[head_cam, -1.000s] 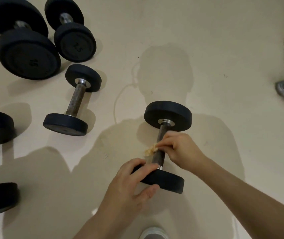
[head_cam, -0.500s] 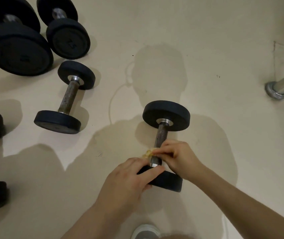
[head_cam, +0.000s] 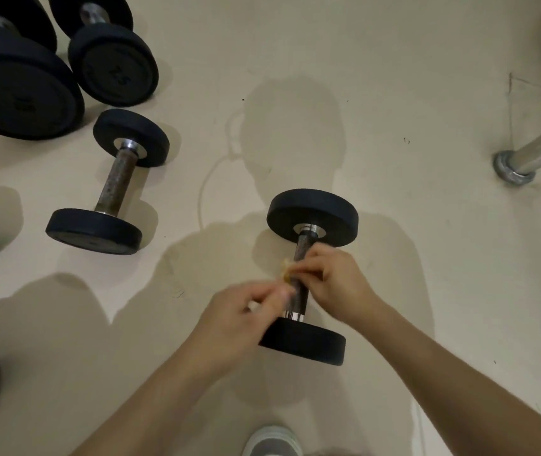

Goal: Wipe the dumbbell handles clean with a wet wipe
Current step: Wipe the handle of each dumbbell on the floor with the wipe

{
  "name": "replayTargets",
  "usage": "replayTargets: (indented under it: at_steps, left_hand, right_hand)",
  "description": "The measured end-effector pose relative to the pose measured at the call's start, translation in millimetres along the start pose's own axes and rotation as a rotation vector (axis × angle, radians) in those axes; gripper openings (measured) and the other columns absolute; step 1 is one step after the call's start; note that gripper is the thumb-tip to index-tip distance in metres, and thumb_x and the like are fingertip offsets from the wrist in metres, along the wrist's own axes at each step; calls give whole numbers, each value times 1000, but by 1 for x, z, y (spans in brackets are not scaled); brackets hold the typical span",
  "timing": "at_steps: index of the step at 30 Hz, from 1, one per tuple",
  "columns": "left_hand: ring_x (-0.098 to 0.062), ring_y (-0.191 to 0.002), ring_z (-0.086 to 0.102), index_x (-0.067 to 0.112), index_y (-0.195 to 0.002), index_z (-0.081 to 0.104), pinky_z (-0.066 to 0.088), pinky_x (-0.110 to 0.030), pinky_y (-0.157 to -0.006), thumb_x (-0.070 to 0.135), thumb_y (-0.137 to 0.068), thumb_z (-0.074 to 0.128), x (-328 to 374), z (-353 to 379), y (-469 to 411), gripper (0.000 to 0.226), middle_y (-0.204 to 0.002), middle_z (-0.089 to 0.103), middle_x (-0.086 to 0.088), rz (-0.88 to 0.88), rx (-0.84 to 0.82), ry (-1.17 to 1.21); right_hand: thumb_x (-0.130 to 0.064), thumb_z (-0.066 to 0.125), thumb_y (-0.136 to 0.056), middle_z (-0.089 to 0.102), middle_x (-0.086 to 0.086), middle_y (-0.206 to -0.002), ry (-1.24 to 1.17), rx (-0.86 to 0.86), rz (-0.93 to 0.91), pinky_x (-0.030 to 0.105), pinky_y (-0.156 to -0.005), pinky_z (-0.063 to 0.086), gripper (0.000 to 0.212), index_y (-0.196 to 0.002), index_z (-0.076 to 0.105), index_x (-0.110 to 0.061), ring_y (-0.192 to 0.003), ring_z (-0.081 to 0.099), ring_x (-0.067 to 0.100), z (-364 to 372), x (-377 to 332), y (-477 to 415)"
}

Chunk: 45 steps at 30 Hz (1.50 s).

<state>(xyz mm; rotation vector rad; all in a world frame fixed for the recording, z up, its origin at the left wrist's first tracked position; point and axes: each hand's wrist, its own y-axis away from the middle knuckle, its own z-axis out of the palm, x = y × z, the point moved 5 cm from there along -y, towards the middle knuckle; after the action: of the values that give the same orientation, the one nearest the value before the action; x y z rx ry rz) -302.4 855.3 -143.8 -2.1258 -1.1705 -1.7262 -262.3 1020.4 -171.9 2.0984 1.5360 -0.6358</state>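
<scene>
Dumbbell [head_cam: 312, 210]: black-ended, steel-handled — on the floor [head_cam: 410, 93].
Right hand [head_cam: 336, 283]: fingers [head_cam: 308, 268] pinch yellowish crumpled wipe [head_cam: 284, 270] against its handle [head_cam: 301, 301].
Left hand [head_cam: 244, 322]: blurred — grip unclear.

The left hand [head_cam: 246, 315] has left the near plate [head_cam: 308, 345] and reaches (blurred) for the wipe [head_cam: 284, 270].

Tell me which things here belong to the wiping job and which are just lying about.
In use: near dumbbell, its handle, wipe, right hand holding the wipe, left hand beside it.
Lying about for now: rusty dumbbell, biggest dumbbell, its neighbour, metal leg, shoe.
</scene>
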Motion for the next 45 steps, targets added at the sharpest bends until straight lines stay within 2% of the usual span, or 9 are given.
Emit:
replayTargets:
  at_steps: [7, 11, 16, 22, 27, 32, 35, 42, 45]
  left_hand:
    - [-16, -79, 67, 20, -80, 69, 58, -39, -78, 24, -77, 77, -7, 27, -77, 9, -80, 70, 0, -230, -15, 21]
    - [-7, -70, 64, 23, -71, 69, 55, -23, -68, 18, -76, 78, 2, 38, -81, 12, -73, 67, 6, -141, 27, -149]
    - [-1, -78, 63, 24, -79, 72, 52, -22, -76, 20, -77, 76, 25, 44, -97, 5, -80, 68, 13, -74, 211, -95]
    - [-7, -72, 66, 24, -68, 68, 58, -31, -75, 14, -73, 79, 4, 56, -63, 16, -73, 68, 7, -195, -106, -207]
    - [-1, -71, 61, 25, -72, 70, 49, -15, -66, 16, -76, 78, 22, 56, -87, 12, -72, 65, 14, -32, 69, -186]
    - [-4, -65, 64, 24, -65, 69, 53, -18, -62, 14, -72, 81, 11, 71, -64, 17, -67, 67, 9, -83, -217, -274]
    - [-2, -70, 61, 24, -70, 71, 50, -18, -66, 16, -75, 78, 26, 68, -88, 11, -71, 66, 12, 45, -25, -241]
    - [-6, -75, 62, 20, -69, 69, 49, -19, -73, 10, -73, 79, 24, 93, -76, 14, -75, 65, 9, 96, -328, -324]
    - [-2, -73, 59, 22, -70, 69, 44, -12, -70, 12, -75, 78, 40, 93, -94, 15, -74, 61, 14, 228, -144, -292]
  right_hand:
    - [-14, 70, -83, 67, -11, -87, -483, 25, 354, 18, -73, 53, 20, -91, 74, -32, -80, 64, 3, -9, 14, 28]
    - [-28, 60, -90, 69, -12, -102, -750, 129, 450, 18, -81, 53, 18, -106, 68, -30, -94, 64, 2, -2, 9, 67]
    - [-19, 57, -91, 60, -4, -99, -583, 531, 488, 5, -70, 42, 7, -94, 62, -24, -89, 56, 1, -1, 8, 84]
    - [-33, 46, -88, 62, -5, -90, -568, 641, 620, 9, -69, 40, 22, -83, 64, -21, -85, 57, 5, 1, 25, 97]
    - [-36, 46, -94, 56, -9, -94, -413, 571, 596, 8, -71, 38, 22, -89, 64, -24, -91, 53, 0, -3, 16, 117]
    - [-53, 45, -84, 50, -14, -99, -365, 476, 502, 13, -76, 41, 27, -91, 62, -33, -95, 54, 5, 8, -1, 127]
    - [-56, 44, -81, 49, -10, -102, -395, 442, 532, 10, -80, 38, 33, -92, 61, -31, -99, 51, 5, 4, 8, 130]
    - [-73, 40, -80, 50, -4, -125, -607, 361, 948, 29, -98, 37, 68, -129, 46, -26, -113, 48, 15, 5, 19, 162]
    - [-73, 51, -70, 42, -3, -134, -735, 274, 1006, 30, -101, 35, 94, -146, 20, -26, -123, 43, 18, 1, 13, 163]
